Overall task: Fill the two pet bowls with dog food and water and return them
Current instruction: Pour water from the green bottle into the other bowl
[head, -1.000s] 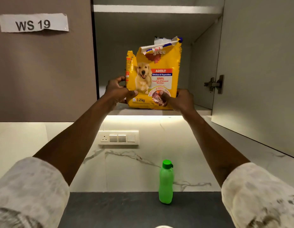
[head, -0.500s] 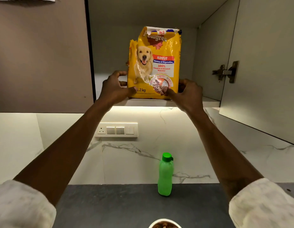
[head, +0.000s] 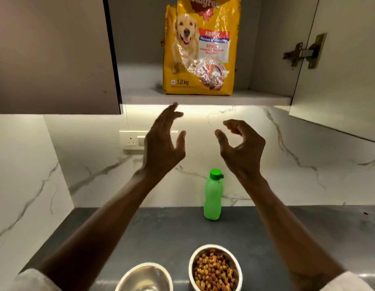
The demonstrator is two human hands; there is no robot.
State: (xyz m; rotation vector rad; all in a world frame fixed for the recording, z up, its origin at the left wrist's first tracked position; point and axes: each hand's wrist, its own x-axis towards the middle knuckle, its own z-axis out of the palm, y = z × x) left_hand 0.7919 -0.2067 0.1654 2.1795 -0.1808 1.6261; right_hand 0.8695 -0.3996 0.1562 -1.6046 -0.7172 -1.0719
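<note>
Two steel bowls sit side by side at the near edge of the dark counter [head: 172, 227]. The right bowl [head: 214, 246] is heaped with brown and yellow kibble. The left bowl [head: 144, 278] shows only bare shiny metal inside, with no kibble in it, and its near part is cut off by the bottom of the view. Further back, close to the wall, a green bottle [head: 213, 196] stands upright with its cap on, well apart from both bowls.

Both of the person's hands are raised in the air above the counter, between the bottle and the cupboard overhead, and neither holds or touches anything. The left hand [head: 161, 143] has its fingers nearly straight and pointing upward, the thumb standing off to the side. The right hand [head: 241, 148] makes a loose, wide C, fingers bent over and thumb stretched toward the other hand, with a clear gap between them.

Above the hands, the yellow dog food bag [head: 200, 49] stands upright on the cupboard shelf [head: 256, 98], near its front edge. The cupboard door [head: 340, 70] on the right hangs open, its hinge [head: 304, 52] showing. Behind the hands is a white marble wall [head: 308, 164] with a wall socket [head: 131, 140], partly hidden by the left hand. Pale sleeves [head: 31, 280] show at the bottom corners.
</note>
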